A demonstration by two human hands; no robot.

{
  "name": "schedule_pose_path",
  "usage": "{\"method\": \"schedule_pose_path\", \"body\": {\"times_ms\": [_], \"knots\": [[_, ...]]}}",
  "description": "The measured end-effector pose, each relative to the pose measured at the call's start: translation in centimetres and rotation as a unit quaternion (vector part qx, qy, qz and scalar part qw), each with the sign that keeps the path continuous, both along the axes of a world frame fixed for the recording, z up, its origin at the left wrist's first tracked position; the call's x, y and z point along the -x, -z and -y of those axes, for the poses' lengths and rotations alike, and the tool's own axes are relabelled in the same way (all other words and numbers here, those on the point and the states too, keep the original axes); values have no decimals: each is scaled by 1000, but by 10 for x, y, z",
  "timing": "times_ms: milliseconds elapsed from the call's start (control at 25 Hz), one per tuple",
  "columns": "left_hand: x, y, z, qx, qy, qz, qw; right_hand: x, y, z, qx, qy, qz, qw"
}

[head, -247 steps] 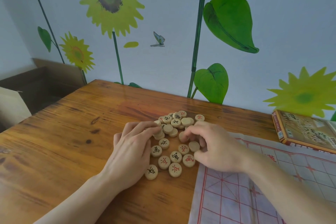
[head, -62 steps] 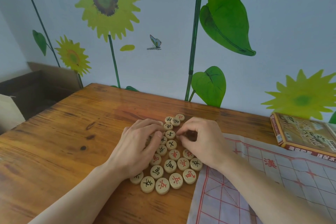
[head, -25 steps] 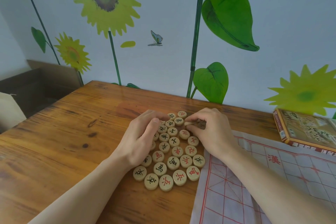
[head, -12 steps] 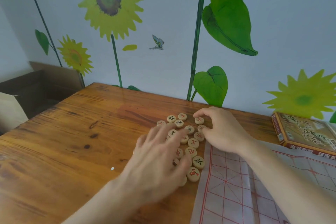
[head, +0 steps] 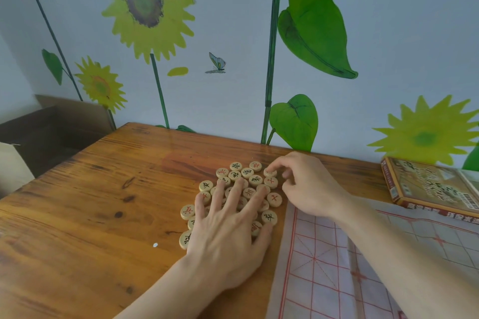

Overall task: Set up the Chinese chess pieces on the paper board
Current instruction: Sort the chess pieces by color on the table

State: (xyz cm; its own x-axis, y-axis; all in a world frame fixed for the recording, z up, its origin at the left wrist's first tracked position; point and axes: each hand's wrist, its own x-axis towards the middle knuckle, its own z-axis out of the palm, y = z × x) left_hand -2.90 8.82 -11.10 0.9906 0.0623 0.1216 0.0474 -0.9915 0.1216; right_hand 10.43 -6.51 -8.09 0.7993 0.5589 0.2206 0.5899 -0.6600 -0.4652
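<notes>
Several round wooden chess pieces (head: 247, 172) with red or black characters lie face up in a tight cluster on the wooden table (head: 90, 202). My left hand (head: 228, 235) lies flat over the near part of the cluster, fingers spread and straight, covering several pieces. My right hand (head: 305, 184) is at the cluster's far right, its thumb and forefinger pinching one piece (head: 270, 172). The paper board (head: 363, 267), white with a red grid, lies to the right of the pieces under my right forearm. No piece stands on it.
The game's box (head: 435, 186) lies at the table's far right, by the wall. An open cardboard box (head: 39, 132) stands beyond the table's left edge. A small white speck (head: 155, 245) lies on the wood left of my left wrist.
My left hand has spread flat over the near pieces after working at the cluster's left. My right hand has moved to the far right edge and pinched one piece. The pieces lie more spread out.
</notes>
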Motion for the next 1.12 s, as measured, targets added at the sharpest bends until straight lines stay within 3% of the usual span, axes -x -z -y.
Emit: {"method": "schedule_pose_path", "body": {"times_ms": [120, 240, 400, 680, 880, 1120], "knots": [[-9, 1, -9, 4, -5, 7, 1000, 2, -12, 7, 107, -49, -61, 991], [-15, 1, -14, 7, -8, 15, 1000, 6, -12, 5, 241, -65, -126, 960], [-19, 2, -19, 7, 5, 19, 1000, 12, 0, -4, 276, -50, -111, 954], [-28, 2, -24, 33, 25, 52, 998, 21, 15, -16, 254, -38, -62, 965], [-22, -5, -21, 68, 36, 132, 988, 32, -1, -6, 176, -30, -60, 982], [1, -13, -23, 128, 30, 205, 970, 75, 4, 14, 115, -48, 15, 992]]}}
